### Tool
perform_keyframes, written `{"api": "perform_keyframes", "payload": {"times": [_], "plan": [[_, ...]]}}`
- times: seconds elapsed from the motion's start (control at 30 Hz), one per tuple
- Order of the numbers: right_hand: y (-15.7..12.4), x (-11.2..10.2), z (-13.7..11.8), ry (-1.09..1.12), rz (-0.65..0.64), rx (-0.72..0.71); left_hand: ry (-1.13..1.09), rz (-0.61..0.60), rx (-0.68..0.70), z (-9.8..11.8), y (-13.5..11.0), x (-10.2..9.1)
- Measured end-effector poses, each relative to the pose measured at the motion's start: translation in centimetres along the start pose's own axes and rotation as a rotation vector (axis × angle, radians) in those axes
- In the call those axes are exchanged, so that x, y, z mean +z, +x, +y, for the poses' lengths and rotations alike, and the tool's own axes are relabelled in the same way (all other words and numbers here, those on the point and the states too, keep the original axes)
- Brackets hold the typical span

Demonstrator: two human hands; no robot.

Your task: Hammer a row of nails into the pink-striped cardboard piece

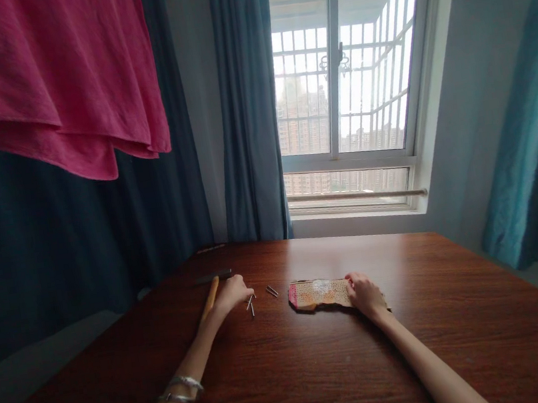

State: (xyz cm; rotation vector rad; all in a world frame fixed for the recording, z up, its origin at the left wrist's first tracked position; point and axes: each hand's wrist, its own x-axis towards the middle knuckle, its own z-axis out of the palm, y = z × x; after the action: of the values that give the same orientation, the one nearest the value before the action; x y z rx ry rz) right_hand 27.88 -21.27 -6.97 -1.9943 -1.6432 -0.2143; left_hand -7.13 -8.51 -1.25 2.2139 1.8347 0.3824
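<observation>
My left hand (pixel 234 291) is low over the wooden table, its fingers closed in a pinch at some small metal nails (pixel 252 310); one nail seems to be at the fingertips. Beside that hand lies a hammer with a yellowish wooden handle (pixel 209 299) and a dark head (pixel 213 277); the wrist partly covers the handle. My right hand (pixel 365 293) is closed over the right end of a flat, ragged-edged patterned board (pixel 313 294), pink at its left end. A couple more nails (pixel 272 290) lie between the left hand and the board.
The brown table (pixel 284 367) reaches to the wall below a barred window (pixel 337 83). A pink towel (pixel 54 85) hangs at upper left before dark blue curtains (pixel 250 110). Another curtain (pixel 523 143) hangs on the right. A thin dark object (pixel 210 248) lies at the table's far-left edge.
</observation>
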Motion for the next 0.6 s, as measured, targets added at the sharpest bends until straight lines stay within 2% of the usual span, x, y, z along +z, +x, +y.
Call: {"api": "perform_keyframes", "payload": {"times": [0.07, 0.17, 0.27, 0.3, 0.43, 0.6], "plan": [[0.0, 0.1, 0.1, 0.009, 0.004, -0.006, -0.206, -0.038, 0.140, 2.8, 0.2, 1.2], [-0.1, 0.1, 0.0, 0.017, 0.005, -0.010, -0.508, -0.092, 0.264, 7.0, 0.4, 4.0], [-0.1, 0.0, 0.0, 0.019, -0.008, -0.005, -0.719, -0.109, 0.304, 10.1, 0.9, 7.2], [-0.1, 0.1, 0.0, 0.019, -0.011, -0.008, -0.761, -0.094, 0.278, 10.8, 1.2, 8.1], [0.0, 0.2, 0.1, 0.029, -0.011, -0.012, -0.812, -0.060, 0.279, 12.6, 2.2, 10.3], [0.1, 0.4, 0.3, 0.043, -0.015, -0.015, -0.750, -0.026, 0.345, 12.9, 3.0, 11.4]]}}
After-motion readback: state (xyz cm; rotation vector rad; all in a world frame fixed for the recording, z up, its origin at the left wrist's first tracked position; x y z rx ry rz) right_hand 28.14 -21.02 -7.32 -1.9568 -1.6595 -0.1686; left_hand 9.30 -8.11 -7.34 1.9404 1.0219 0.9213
